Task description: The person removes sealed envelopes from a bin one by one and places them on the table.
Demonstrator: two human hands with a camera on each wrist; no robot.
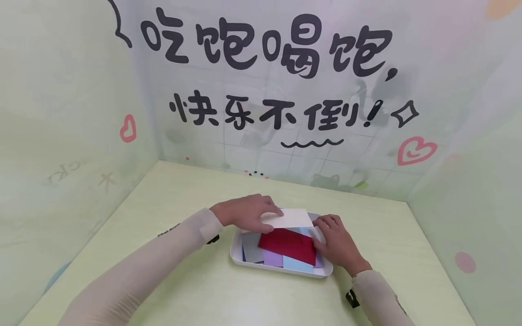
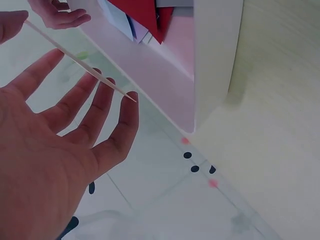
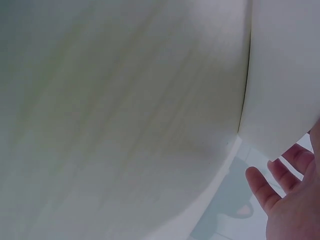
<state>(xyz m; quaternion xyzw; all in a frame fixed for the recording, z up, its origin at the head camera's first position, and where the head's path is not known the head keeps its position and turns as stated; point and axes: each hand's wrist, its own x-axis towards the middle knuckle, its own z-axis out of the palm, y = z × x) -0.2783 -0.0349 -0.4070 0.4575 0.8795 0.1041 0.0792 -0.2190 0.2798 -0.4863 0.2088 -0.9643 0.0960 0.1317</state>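
Note:
My left hand [image 1: 246, 213] pinches a flat cream card [image 1: 291, 218], thumb on the near side and fingertips along the far side. In the left wrist view the card [image 2: 82, 65] shows edge-on between thumb and fingers. It is held over the far part of a white tray [image 1: 281, 270]. In the tray lie a red envelope [image 1: 287, 244], a grey card [image 1: 253, 248], a light blue card [image 1: 297, 264] and a purple card [image 1: 272, 258], overlapping. My right hand [image 1: 338, 242] is at the tray's right end, its thumb over the red envelope's end, its fingers loosely bent by the far corner.
The pale table [image 1: 204, 290] runs back to a wall [image 1: 265, 158] with printed lettering. Side walls [image 1: 69, 136] stand at left and right. Black straps [image 1: 352, 299] sit under both wrists. The tray's outer wall [image 3: 285, 75] is close beside the right fingers.

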